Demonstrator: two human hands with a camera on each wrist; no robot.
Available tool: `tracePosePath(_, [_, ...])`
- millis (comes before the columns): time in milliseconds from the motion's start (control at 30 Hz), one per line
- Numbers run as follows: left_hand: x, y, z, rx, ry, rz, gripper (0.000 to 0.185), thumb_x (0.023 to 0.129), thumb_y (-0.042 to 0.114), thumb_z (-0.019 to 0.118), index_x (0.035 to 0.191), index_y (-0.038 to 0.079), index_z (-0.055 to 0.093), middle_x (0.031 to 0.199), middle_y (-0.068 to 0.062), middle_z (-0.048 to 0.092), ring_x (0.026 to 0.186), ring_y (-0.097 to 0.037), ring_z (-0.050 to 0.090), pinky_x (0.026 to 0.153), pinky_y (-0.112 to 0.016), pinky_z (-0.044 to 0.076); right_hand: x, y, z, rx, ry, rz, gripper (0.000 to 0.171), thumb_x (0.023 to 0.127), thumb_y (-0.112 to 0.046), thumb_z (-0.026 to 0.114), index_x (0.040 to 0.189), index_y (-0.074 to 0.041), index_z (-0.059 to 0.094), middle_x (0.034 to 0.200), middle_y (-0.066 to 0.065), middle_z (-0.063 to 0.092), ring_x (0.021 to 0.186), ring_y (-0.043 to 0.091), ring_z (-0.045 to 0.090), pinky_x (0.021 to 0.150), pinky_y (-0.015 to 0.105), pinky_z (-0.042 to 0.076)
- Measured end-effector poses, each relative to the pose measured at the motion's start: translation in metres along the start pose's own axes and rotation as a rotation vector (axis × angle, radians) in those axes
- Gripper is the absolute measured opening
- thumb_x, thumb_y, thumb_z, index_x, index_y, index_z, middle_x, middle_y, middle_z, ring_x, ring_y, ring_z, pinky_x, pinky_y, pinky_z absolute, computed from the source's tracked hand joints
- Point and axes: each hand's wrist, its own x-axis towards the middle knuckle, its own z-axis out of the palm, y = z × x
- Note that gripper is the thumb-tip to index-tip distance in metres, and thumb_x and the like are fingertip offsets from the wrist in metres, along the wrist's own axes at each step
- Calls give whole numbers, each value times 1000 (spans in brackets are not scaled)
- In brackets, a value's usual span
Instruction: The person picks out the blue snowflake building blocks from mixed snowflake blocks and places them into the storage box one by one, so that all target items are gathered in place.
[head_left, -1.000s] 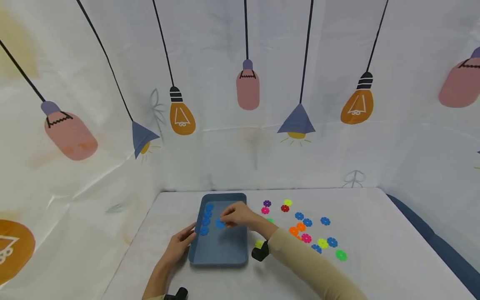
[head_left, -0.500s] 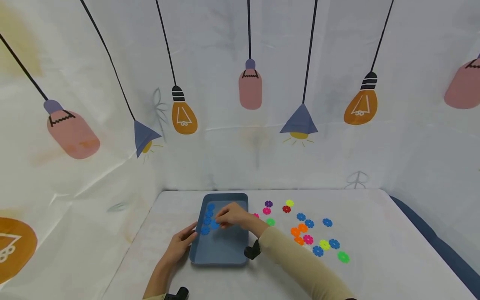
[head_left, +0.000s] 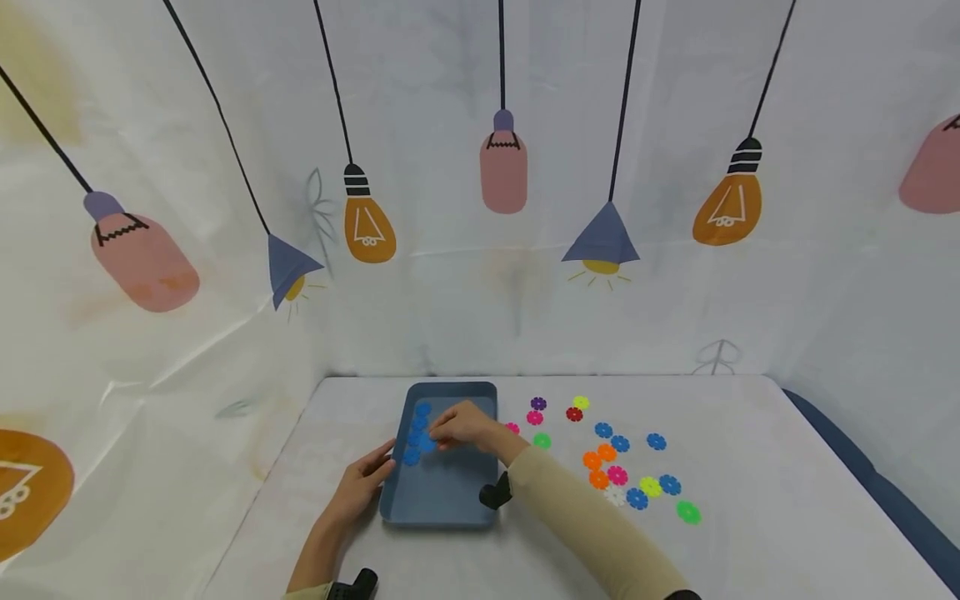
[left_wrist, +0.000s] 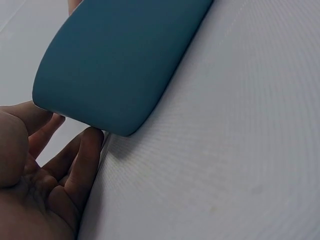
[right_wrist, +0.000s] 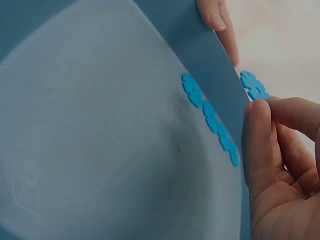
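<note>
A grey-blue rectangular tray point(head_left: 442, 504) lies on the white table. My left hand point(head_left: 358, 485) holds its left rim; in the right wrist view one fingertip point(right_wrist: 216, 21) laps over the rim while another finger stays outside. Between thumb and fingertips, my right hand point(head_left: 471, 423) pinches a blue flower-shaped plastic disc point(right_wrist: 253, 86) above the tray's left part. Several like blue discs point(head_left: 412, 456) form a row inside along the left wall. The left wrist view shows the tray's outer wall point(left_wrist: 115, 65) with fingers against its lower edge.
Right of the tray, loose flower discs are scattered: blue point(head_left: 656, 442), orange point(head_left: 598, 479), green point(head_left: 688, 512), yellow point(head_left: 650, 487), purple point(head_left: 538, 403) and others. A white sheet printed with lamps point(head_left: 504, 171) hangs behind the table point(head_left: 750, 467).
My right hand has moved left over the tray with the blue disc, closer to the row. My left hand stays at the tray's left rim.
</note>
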Motion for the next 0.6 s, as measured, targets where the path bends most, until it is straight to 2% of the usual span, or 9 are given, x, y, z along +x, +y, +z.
tracePosePath(267, [-7,0,-3,-2,2,-3,51,98,24,61,145,11,48,142,-25,46,129,-39,44,97,-53,45,6,7,11,-38,1,-14,13,86,-9,74,94,2,76,79,14,70,59,12,61,72,40,58])
tracePosePath(400, [-4,1,-4,-8,-14,14,52,98,26,61,145,10,47,142,-25,46,129,-39,44,97,-52,45,9,7,15,-41,4,-9,12,86,-8,74,93,1,76,77,11,69,58,12,59,66,35,57])
tracePosePath(600, [2,0,-2,-18,-9,28,51,97,26,62,143,9,50,139,-24,49,127,-38,47,95,-50,47,12,7,17,-112,12,-23,9,86,-12,75,89,-4,78,65,5,64,54,11,54,53,25,49])
